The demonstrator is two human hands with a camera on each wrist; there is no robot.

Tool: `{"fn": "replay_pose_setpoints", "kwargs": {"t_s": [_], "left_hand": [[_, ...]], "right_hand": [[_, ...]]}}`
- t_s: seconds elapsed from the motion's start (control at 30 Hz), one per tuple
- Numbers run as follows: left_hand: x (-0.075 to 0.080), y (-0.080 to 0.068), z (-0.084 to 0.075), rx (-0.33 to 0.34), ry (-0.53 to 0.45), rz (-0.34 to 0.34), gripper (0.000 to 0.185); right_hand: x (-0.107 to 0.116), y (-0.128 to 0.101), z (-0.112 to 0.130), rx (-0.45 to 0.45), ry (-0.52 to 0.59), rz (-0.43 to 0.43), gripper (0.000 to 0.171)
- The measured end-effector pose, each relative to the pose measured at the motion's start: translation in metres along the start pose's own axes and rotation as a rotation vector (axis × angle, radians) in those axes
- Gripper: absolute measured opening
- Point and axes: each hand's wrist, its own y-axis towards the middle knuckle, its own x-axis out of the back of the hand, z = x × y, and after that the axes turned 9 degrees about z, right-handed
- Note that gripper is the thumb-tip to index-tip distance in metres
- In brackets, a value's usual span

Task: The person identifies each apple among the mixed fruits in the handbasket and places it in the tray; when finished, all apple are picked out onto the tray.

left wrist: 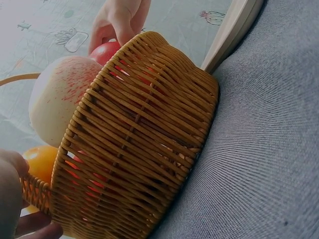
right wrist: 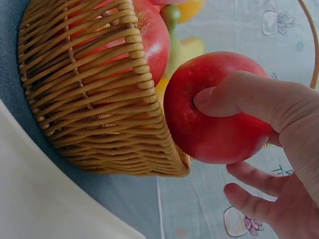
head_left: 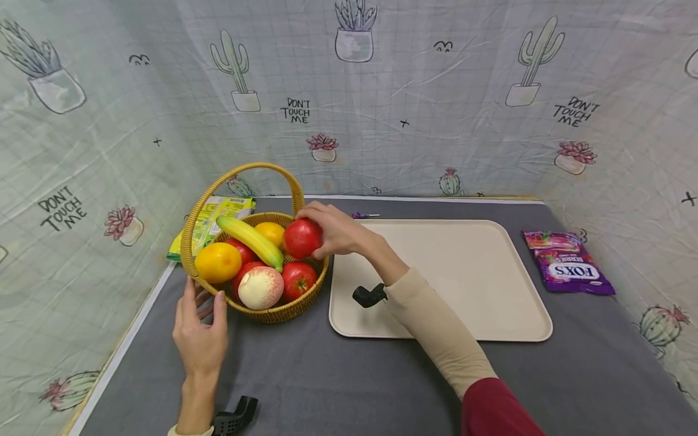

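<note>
A wicker basket (head_left: pixel 283 310) with a hoop handle stands on the grey table, left of centre. It holds a banana (head_left: pixel 252 241), an orange (head_left: pixel 218 262), a pale peach (head_left: pixel 260 287) and red apples. My right hand (head_left: pixel 332 229) grips one red apple (head_left: pixel 302 237) at the basket's right rim; in the right wrist view the thumb and fingers curl round that apple (right wrist: pixel 214 112) just above the basket wall (right wrist: pixel 94 94). My left hand (head_left: pixel 200 327) rests with straight fingers against the basket's near-left side (left wrist: pixel 134 149).
A cream tray (head_left: pixel 491 290) lies right of the basket, nothing on it. A purple sweets packet (head_left: pixel 567 261) lies at the far right. A yellow-green packet (head_left: pixel 218 212) sits behind the basket. Cactus-print cloth walls the table on three sides.
</note>
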Motion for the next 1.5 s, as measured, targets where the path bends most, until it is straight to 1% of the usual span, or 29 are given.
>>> {"fn": "replay_pose_setpoints", "kwargs": {"t_s": [0.3, 0.43, 0.67, 0.87, 1.13, 1.33, 1.5], "left_hand": [[0.000, 0.000, 0.000, -0.004, 0.008, 0.000, 0.065], [0.000, 0.000, 0.001, 0.002, 0.004, -0.001, 0.065], [0.000, 0.000, -0.001, 0.014, -0.005, -0.003, 0.065], [0.001, 0.001, -0.002, 0.013, -0.005, -0.003, 0.065], [0.001, 0.001, -0.001, 0.019, -0.006, 0.000, 0.065], [0.000, 0.002, -0.001, 0.023, -0.001, 0.005, 0.065], [-0.001, 0.001, 0.000, 0.035, 0.004, 0.006, 0.065]], "right_hand": [[-0.001, -0.016, -0.005, 0.031, 0.149, -0.076, 0.072], [-0.001, -0.022, -0.007, 0.029, 0.184, -0.097, 0.070], [-0.002, -0.036, -0.012, 0.031, 0.203, -0.124, 0.068], [-0.005, -0.047, -0.019, 0.006, 0.238, -0.159, 0.069], [-0.007, -0.056, -0.027, -0.011, 0.252, -0.196, 0.069], [-0.008, -0.061, -0.039, -0.053, 0.246, -0.209, 0.068], [-0.009, -0.062, -0.056, -0.100, 0.210, -0.221, 0.068]]}}
